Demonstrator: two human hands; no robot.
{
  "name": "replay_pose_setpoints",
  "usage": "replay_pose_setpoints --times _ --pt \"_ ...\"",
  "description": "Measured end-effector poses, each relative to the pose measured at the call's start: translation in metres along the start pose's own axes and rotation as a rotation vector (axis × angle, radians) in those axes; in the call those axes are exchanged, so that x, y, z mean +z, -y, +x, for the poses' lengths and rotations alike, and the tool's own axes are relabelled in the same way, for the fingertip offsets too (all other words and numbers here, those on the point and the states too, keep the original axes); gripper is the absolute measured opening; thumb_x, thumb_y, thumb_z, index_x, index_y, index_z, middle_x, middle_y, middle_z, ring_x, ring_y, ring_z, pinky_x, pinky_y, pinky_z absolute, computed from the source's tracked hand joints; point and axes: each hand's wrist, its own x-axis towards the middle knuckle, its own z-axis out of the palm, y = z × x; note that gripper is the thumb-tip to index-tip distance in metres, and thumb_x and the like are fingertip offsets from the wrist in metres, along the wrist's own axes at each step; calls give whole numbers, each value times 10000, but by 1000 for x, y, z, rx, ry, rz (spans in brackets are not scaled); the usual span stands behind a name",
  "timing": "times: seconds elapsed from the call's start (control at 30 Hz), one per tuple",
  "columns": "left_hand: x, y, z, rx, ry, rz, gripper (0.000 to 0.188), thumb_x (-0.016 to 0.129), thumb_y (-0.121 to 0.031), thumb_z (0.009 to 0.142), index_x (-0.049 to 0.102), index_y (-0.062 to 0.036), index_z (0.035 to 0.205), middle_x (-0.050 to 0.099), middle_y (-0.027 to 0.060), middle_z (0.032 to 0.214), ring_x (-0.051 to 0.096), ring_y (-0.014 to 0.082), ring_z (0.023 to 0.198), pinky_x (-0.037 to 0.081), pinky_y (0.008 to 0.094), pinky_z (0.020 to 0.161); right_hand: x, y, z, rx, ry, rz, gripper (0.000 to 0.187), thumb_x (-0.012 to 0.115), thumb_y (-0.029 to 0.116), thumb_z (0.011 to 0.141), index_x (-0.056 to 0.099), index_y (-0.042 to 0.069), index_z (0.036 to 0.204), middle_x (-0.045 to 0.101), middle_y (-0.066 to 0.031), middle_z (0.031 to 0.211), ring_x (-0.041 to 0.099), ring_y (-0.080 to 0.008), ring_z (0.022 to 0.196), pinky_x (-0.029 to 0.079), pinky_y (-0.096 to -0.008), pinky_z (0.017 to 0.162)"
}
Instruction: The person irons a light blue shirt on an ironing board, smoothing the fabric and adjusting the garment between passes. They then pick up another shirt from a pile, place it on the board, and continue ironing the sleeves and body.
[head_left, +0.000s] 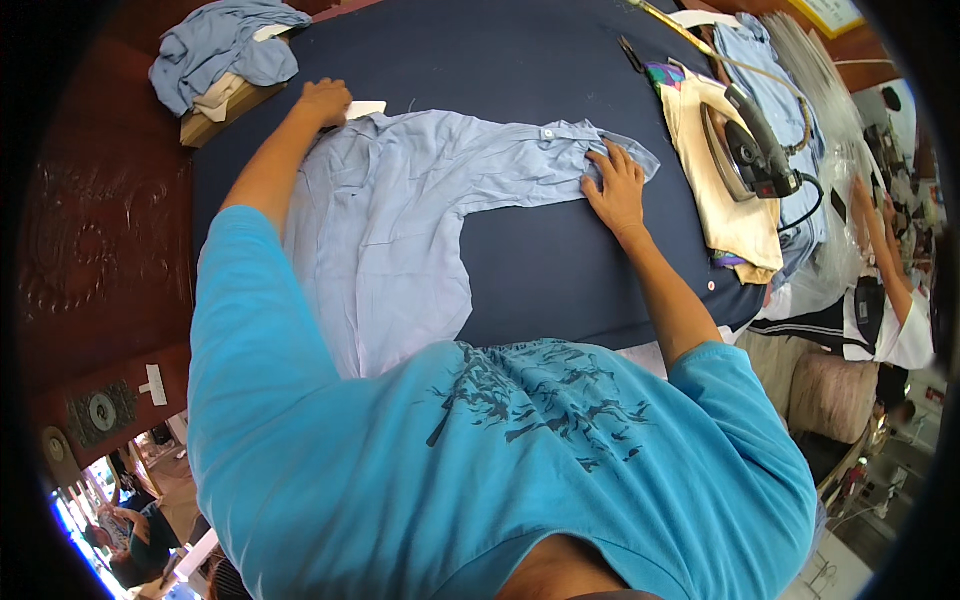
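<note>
A light-blue button-up shirt (390, 215) lies spread on the dark navy cloth of the table, one sleeve stretched out to the right. My left hand (325, 103) is at its far left corner, fingers bent and closed on the fabric beside a small white piece (366, 109); the fingertips are partly hidden. Over the sleeve's end, near the buttoned tab, my right hand (618, 190) rests with its fingers spread on the cloth. The lower part of the shirt reaches my body.
On the right, a steam iron (745, 150) with a cord rests on a folded cream cloth (700, 130). Another blue garment (735, 50) and clear plastic lie beyond it. At far left, crumpled blue clothing (220, 50) sits on a wooden block (225, 115). Another person's arm (885, 240) shows at right.
</note>
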Motion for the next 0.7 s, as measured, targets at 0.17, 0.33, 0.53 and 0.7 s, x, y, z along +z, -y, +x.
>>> replay_pose_setpoints --times 0.17,0.33,0.53,0.7 --pt "6 8 -3 113 21 -220 216 647 -233 639 599 -88 791 541 103 1081 569 292 970 455 399 772 0 -1 0 14 20 0 418 581 321 746 574 144 1124 435 -98 1313 351 -283 1250 223 -459 1024" --pt "-8 4 -15 152 -20 -235 250 671 -248 626 598 -35 734 523 138 901 550 312 877 458 388 751 -5 4 -1 20 -18 30 406 590 302 736 580 128 1102 455 -103 1293 365 -296 1240 227 -467 1020" --pt "-10 27 -44 -59 -417 -227 209 641 -255 699 609 -53 743 549 113 938 567 295 889 455 388 764 0 5 0 30 14 63 410 599 300 727 583 117 1094 457 -110 1289 366 -295 1238 228 -470 1016" --pt "8 -64 -68 -616 -400 -306 566 568 -384 821 423 -195 1334 263 130 1438 284 313 1298 288 573 958 4 -5 1 -5 -72 158 403 615 275 719 584 133 1094 398 -129 1343 313 -331 1274 219 -464 1025"
